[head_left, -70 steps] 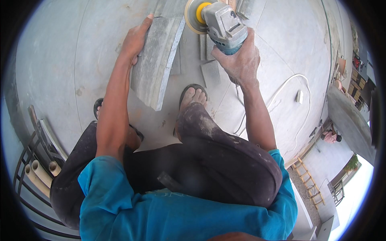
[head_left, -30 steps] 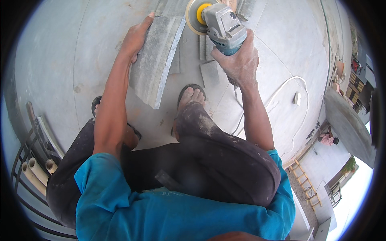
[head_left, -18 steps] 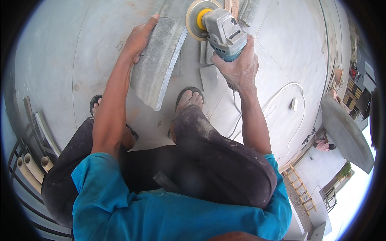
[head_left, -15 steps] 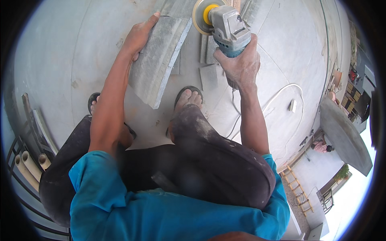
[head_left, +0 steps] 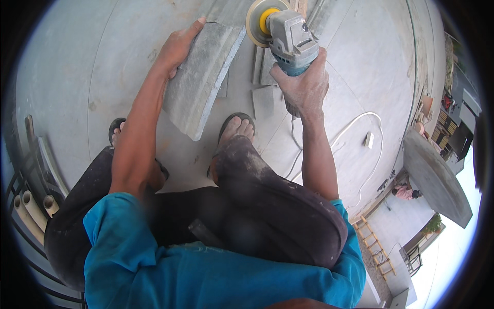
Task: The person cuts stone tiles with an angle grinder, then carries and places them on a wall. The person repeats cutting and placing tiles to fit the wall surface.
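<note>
My left hand (head_left: pixel 177 54) is closed round the left edge of a long grey stone piece (head_left: pixel 203 77) with a pale, rough right edge, angled toward me above my sandaled feet. In my right hand (head_left: pixel 303 85) is a dusty grey-and-teal angle grinder (head_left: pixel 293 38), gripped by its body. Its disc (head_left: pixel 254 26), with a yellow centre, is just right of the stone's upper part; whether they touch I cannot tell. More grey pieces (head_left: pixel 262 100) lie on the floor behind, partly hidden by the stone and grinder.
A white cord (head_left: pixel 380 129) loops over the concrete floor (head_left: pixel 92 62) at right, near a small white block (head_left: pixel 369 139). Pipes (head_left: pixel 31 211) and black railing (head_left: pixel 25 262) are at left. Far right: a crouching person (head_left: pixel 404 191), a bamboo ladder (head_left: pixel 373 242), stacked materials (head_left: pixel 447 129).
The floor and my legs have shifted leftward in view, while both hands, the stone and the grinder have moved slightly rightward. Both grips look the same.
</note>
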`<control>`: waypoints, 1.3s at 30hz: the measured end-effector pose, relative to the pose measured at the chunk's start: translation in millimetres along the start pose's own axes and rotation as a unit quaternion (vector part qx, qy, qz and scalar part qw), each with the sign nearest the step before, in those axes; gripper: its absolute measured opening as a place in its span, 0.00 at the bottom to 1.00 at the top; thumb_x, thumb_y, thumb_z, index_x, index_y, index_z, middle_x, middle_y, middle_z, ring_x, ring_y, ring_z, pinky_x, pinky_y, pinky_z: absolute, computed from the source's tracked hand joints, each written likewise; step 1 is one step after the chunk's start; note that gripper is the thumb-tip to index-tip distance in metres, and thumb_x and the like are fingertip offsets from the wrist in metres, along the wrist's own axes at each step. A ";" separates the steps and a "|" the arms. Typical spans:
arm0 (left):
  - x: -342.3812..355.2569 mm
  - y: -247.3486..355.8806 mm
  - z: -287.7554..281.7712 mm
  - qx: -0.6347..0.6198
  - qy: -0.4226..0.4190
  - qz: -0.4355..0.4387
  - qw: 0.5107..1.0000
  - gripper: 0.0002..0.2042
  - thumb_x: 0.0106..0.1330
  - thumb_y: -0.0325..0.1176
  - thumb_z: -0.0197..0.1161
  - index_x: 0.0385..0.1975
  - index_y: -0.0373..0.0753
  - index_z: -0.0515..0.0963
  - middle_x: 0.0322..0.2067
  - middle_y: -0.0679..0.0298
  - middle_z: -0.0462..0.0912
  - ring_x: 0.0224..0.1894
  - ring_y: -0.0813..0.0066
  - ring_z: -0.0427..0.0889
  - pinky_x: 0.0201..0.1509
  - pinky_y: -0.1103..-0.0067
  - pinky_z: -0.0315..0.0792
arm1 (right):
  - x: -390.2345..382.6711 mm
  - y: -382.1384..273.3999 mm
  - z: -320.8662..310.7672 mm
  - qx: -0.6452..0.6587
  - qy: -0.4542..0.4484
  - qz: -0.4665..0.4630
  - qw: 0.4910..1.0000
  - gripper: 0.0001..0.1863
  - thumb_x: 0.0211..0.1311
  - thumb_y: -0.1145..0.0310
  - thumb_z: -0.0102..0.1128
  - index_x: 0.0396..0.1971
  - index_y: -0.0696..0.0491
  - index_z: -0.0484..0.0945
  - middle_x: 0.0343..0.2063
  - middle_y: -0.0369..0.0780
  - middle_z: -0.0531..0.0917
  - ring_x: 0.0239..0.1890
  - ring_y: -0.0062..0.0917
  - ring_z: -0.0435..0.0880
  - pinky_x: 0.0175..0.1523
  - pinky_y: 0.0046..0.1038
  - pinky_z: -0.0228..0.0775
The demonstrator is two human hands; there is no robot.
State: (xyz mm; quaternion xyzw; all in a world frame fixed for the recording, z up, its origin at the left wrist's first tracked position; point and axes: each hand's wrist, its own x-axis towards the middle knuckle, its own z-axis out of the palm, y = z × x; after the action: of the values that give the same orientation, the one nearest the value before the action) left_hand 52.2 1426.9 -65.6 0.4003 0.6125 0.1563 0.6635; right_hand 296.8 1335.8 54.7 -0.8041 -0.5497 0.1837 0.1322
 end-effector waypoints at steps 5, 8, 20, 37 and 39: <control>0.4 -0.2 -0.7 -0.024 0.000 0.012 1.000 0.42 0.65 0.72 0.53 0.51 0.29 0.81 0.44 0.49 0.83 0.49 0.63 0.82 0.52 0.71 0.73 | 1.2 -1.1 -0.8 0.025 -0.006 -0.005 1.000 0.39 0.42 0.58 0.75 0.51 0.60 0.65 0.37 0.50 0.84 0.40 0.44 0.86 0.47 0.42 0.77; -2.0 0.9 0.0 -0.009 -0.001 0.006 1.000 0.43 0.65 0.71 0.53 0.52 0.29 0.81 0.46 0.49 0.83 0.50 0.63 0.82 0.54 0.70 0.72 | 2.3 -0.8 -0.5 0.018 -0.001 0.009 1.000 0.39 0.41 0.56 0.76 0.51 0.60 0.66 0.38 0.49 0.83 0.41 0.44 0.86 0.47 0.43 0.77; -2.3 4.0 -2.5 -0.037 -0.008 0.012 0.999 0.43 0.66 0.71 0.52 0.55 0.28 0.79 0.50 0.47 0.83 0.53 0.61 0.80 0.58 0.71 0.70 | -0.7 0.3 0.6 0.017 0.002 -0.049 0.999 0.39 0.43 0.57 0.74 0.52 0.59 0.65 0.36 0.49 0.85 0.38 0.42 0.88 0.46 0.41 0.79; 2.6 -3.0 -4.0 -0.066 -0.032 0.008 0.997 0.42 0.66 0.70 0.54 0.54 0.28 0.80 0.47 0.49 0.83 0.51 0.63 0.81 0.55 0.70 0.72 | -6.5 -3.1 -2.1 0.010 -0.029 -0.048 0.998 0.41 0.44 0.59 0.74 0.56 0.60 0.63 0.38 0.51 0.85 0.38 0.42 0.89 0.46 0.40 0.80; 2.8 -3.5 -3.3 -0.043 -0.002 0.017 0.999 0.42 0.66 0.70 0.54 0.54 0.28 0.79 0.47 0.49 0.83 0.50 0.63 0.81 0.54 0.70 0.72 | -7.6 -3.2 -2.1 0.011 -0.042 -0.049 0.998 0.42 0.43 0.59 0.74 0.56 0.60 0.63 0.37 0.50 0.85 0.38 0.42 0.89 0.46 0.40 0.80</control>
State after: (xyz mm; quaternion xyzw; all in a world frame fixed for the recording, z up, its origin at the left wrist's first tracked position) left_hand 48.7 1427.8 -69.8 0.3820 0.5970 0.1932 0.6785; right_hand 292.5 1329.8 59.1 -0.7661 -0.5918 0.2163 0.1269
